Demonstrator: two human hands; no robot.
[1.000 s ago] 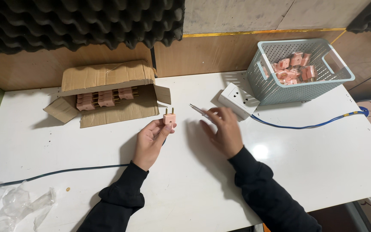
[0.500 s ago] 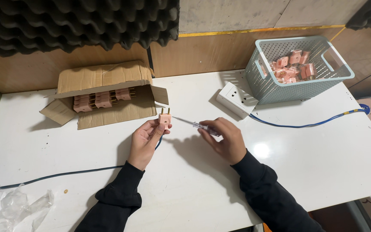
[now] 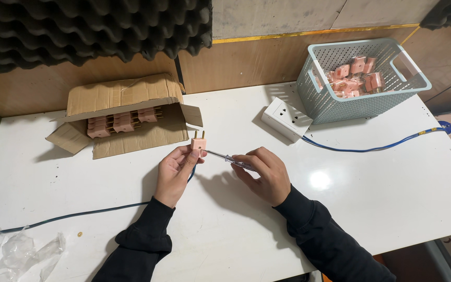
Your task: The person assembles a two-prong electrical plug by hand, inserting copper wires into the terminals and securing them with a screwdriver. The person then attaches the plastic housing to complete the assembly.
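At centre of the white table, holding a pink plug upright in the left hand, fingers clamped round its body, two brass pins pointing to 12 o'clock. Gripping a screwdriver in the right hand, fingers closed on the clear handle, shaft lying nearly level and running toward 9 o'clock, tip meeting the plug's side face. Trailing from under the left hand, a dark cable, running off toward 8 o'clock across the table.

Judging the step: driving or loosening a small screw in the plug's side. Doing it well probably means keeping the plug pinched firmly so it is not twisting with the tool, holding the shaft square to the face so the tip is not slipping out of the slot, and pressing lightly inward while turning from the fingertips. Keeping the left fingertips clear of the tip's line also looks wise, since a slip could jab them.

Lying open at 10 o'clock, a cardboard box showing rows of similar pink plugs. Standing at 2 o'clock, a pale blue basket holding more pink plugs, and just beside it at 1 o'clock a white socket strip on a blue lead. Resting at 8 o'clock near the edge, crumpled clear plastic.
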